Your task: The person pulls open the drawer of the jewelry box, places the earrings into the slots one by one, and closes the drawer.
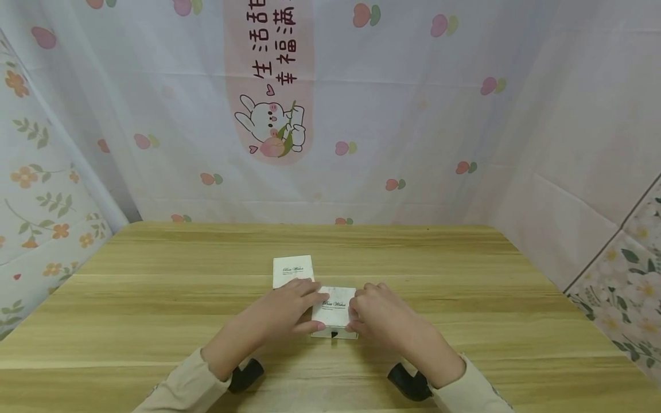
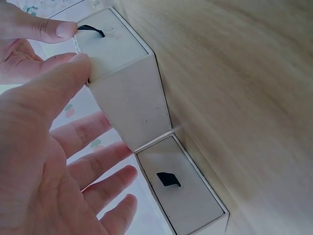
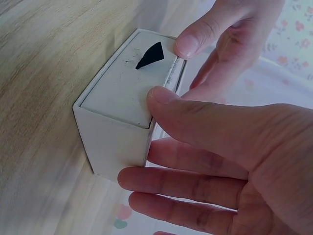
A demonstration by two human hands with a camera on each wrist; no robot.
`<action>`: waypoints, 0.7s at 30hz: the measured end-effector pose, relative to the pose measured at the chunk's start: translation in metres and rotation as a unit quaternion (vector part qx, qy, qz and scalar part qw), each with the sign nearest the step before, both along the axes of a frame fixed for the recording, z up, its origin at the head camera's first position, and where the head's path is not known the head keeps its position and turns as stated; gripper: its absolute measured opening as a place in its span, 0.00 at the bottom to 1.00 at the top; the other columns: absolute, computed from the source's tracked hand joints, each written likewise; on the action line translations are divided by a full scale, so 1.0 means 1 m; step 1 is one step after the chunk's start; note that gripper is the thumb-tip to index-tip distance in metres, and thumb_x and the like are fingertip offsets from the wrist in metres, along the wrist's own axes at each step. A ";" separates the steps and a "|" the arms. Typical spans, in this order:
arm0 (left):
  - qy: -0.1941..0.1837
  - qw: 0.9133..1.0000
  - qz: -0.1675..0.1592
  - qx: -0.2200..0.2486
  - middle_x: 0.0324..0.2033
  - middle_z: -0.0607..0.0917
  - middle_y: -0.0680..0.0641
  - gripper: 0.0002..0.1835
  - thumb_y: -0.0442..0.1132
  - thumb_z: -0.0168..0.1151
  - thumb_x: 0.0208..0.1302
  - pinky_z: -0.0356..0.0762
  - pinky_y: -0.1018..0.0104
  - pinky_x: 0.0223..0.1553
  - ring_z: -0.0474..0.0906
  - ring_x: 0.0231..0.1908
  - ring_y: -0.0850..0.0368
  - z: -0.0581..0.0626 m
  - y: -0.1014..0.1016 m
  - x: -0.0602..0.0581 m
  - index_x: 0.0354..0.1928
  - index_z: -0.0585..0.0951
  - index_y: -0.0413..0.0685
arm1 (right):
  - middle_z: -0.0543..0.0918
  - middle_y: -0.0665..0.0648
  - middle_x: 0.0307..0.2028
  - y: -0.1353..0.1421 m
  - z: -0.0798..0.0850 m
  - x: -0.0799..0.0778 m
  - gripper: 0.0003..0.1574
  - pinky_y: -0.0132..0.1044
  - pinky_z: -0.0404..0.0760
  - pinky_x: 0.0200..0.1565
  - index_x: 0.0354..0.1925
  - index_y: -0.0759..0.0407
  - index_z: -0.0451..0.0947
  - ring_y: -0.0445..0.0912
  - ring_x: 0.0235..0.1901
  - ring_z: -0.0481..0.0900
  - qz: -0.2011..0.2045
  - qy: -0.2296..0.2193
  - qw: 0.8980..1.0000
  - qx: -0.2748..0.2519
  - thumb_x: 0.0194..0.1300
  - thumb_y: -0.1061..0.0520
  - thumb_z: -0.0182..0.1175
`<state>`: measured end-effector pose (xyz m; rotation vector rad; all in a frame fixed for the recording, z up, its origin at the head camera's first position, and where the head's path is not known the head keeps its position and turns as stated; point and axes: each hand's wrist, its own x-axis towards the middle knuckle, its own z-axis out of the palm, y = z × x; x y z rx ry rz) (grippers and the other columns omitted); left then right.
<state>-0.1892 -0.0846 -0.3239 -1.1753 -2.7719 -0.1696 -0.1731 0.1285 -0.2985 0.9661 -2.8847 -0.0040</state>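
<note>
A small white drawer box (image 1: 335,316) with "Best Wishes" lettering on its lid lies between both hands. A black pull tab (image 3: 150,55) sticks out of its front face. My left hand (image 1: 289,308) holds its left side, thumb at the front upper edge, index fingertip on the lid. My right hand (image 1: 384,315) grips the right side, thumb at the front edge and other fingers along the side wall. A second matching box (image 1: 292,272) sits just behind and to the left, its black tab (image 2: 168,179) showing in the left wrist view, close to my left fingertips.
Both boxes stand on a wood-grain table (image 1: 465,275). Behind it hangs a white printed cloth (image 1: 361,115) with a rabbit and fruit pattern. Black curved pieces (image 1: 410,383) show under each wrist, near the cuffs.
</note>
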 end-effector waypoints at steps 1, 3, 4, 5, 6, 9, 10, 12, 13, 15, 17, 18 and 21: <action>-0.002 1.000 0.000 -0.001 0.61 0.73 0.44 0.29 0.58 0.53 0.63 0.67 0.55 0.61 0.66 0.62 0.47 0.000 0.000 0.000 0.60 0.73 0.49 | 0.73 0.44 0.20 0.000 0.000 0.000 0.14 0.32 0.64 0.33 0.19 0.52 0.77 0.40 0.24 0.63 -0.001 -0.001 1.000 0.000 0.53 0.49 0.68; -0.003 1.000 0.001 -0.005 0.61 0.72 0.44 0.29 0.58 0.52 0.64 0.67 0.54 0.61 0.66 0.63 0.47 0.000 0.000 0.001 0.61 0.72 0.49 | 0.73 0.44 0.20 0.000 0.000 0.001 0.14 0.32 0.64 0.33 0.19 0.52 0.77 0.40 0.24 0.63 -0.001 -0.002 1.000 0.000 0.52 0.49 0.68; -0.002 1.000 0.000 -0.005 0.61 0.72 0.44 0.29 0.58 0.52 0.64 0.67 0.54 0.61 0.66 0.63 0.47 0.000 0.000 0.001 0.61 0.72 0.49 | 0.73 0.44 0.20 0.000 0.000 0.001 0.14 0.33 0.64 0.33 0.19 0.52 0.77 0.40 0.24 0.63 0.000 -0.001 1.000 0.001 0.52 0.49 0.68; 0.000 1.000 -0.001 -0.006 0.61 0.73 0.43 0.28 0.57 0.52 0.64 0.67 0.54 0.61 0.66 0.62 0.47 -0.001 0.000 0.001 0.60 0.73 0.49 | 0.73 0.44 0.20 -0.001 0.000 0.001 0.14 0.33 0.64 0.33 0.19 0.52 0.77 0.40 0.24 0.63 0.001 0.000 1.000 0.002 0.52 0.48 0.68; 0.000 1.000 -0.002 -0.007 0.61 0.72 0.44 0.28 0.57 0.52 0.64 0.67 0.54 0.61 0.66 0.62 0.47 -0.001 0.000 0.001 0.61 0.73 0.49 | 0.73 0.44 0.20 -0.001 0.000 0.001 0.14 0.33 0.64 0.33 0.19 0.52 0.77 0.40 0.24 0.64 0.002 0.001 1.000 0.002 0.52 0.48 0.68; 0.001 1.000 -0.003 -0.008 0.61 0.72 0.43 0.28 0.57 0.52 0.64 0.66 0.54 0.61 0.66 0.62 0.47 -0.001 -0.001 0.002 0.61 0.73 0.48 | 0.73 0.44 0.20 -0.001 0.000 0.002 0.14 0.33 0.64 0.32 0.19 0.53 0.77 0.40 0.24 0.64 0.005 0.001 1.000 0.003 0.52 0.48 0.68; 0.002 1.000 -0.004 -0.007 0.61 0.73 0.43 0.28 0.57 0.52 0.64 0.67 0.54 0.61 0.66 0.62 0.46 -0.001 -0.001 0.002 0.60 0.73 0.48 | 0.73 0.44 0.20 -0.002 0.000 0.002 0.14 0.33 0.64 0.32 0.19 0.53 0.77 0.40 0.24 0.64 0.005 0.000 1.000 0.003 0.52 0.49 0.68; 0.001 1.000 -0.001 -0.008 0.61 0.72 0.43 0.29 0.57 0.52 0.64 0.67 0.54 0.61 0.66 0.62 0.46 -0.001 -0.002 0.004 0.61 0.72 0.49 | 0.72 0.44 0.19 -0.002 0.001 0.002 0.14 0.32 0.64 0.32 0.18 0.52 0.76 0.40 0.24 0.64 0.007 -0.001 1.000 0.002 0.51 0.49 0.68; 0.001 1.000 0.000 -0.007 0.61 0.72 0.43 0.29 0.57 0.52 0.64 0.67 0.54 0.60 0.66 0.62 0.46 -0.001 -0.002 0.004 0.61 0.72 0.49 | 0.72 0.44 0.19 -0.002 0.001 0.002 0.14 0.33 0.64 0.32 0.18 0.52 0.76 0.40 0.24 0.64 0.007 -0.002 1.000 0.001 0.51 0.49 0.69; 0.001 1.000 0.002 -0.006 0.61 0.72 0.43 0.29 0.57 0.53 0.64 0.67 0.53 0.60 0.66 0.63 0.46 -0.001 -0.002 0.005 0.61 0.72 0.49 | 0.72 0.44 0.19 -0.003 0.002 0.003 0.15 0.32 0.64 0.32 0.18 0.52 0.76 0.40 0.24 0.64 0.008 -0.004 1.000 0.002 0.51 0.49 0.68; -0.002 1.000 0.005 -0.006 0.61 0.72 0.43 0.29 0.57 0.53 0.64 0.67 0.53 0.61 0.66 0.63 0.46 -0.001 -0.002 0.005 0.61 0.72 0.49 | 0.73 0.43 0.19 -0.003 0.002 0.003 0.14 0.33 0.65 0.33 0.18 0.52 0.77 0.40 0.24 0.64 0.009 -0.008 1.000 0.004 0.52 0.49 0.68; -0.003 1.000 0.005 -0.006 0.61 0.72 0.43 0.29 0.57 0.53 0.64 0.67 0.53 0.61 0.65 0.63 0.46 -0.001 -0.002 0.006 0.61 0.72 0.49 | 0.73 0.44 0.19 -0.003 0.002 0.002 0.14 0.33 0.65 0.33 0.18 0.52 0.77 0.40 0.24 0.64 0.009 -0.009 1.000 0.004 0.51 0.49 0.68; -0.004 1.000 0.004 -0.005 0.61 0.72 0.44 0.28 0.57 0.53 0.64 0.67 0.54 0.61 0.66 0.63 0.47 0.000 -0.002 0.007 0.61 0.73 0.49 | 0.73 0.43 0.19 -0.003 0.002 0.003 0.14 0.34 0.66 0.34 0.18 0.52 0.78 0.40 0.24 0.64 0.013 -0.011 1.000 0.005 0.52 0.49 0.68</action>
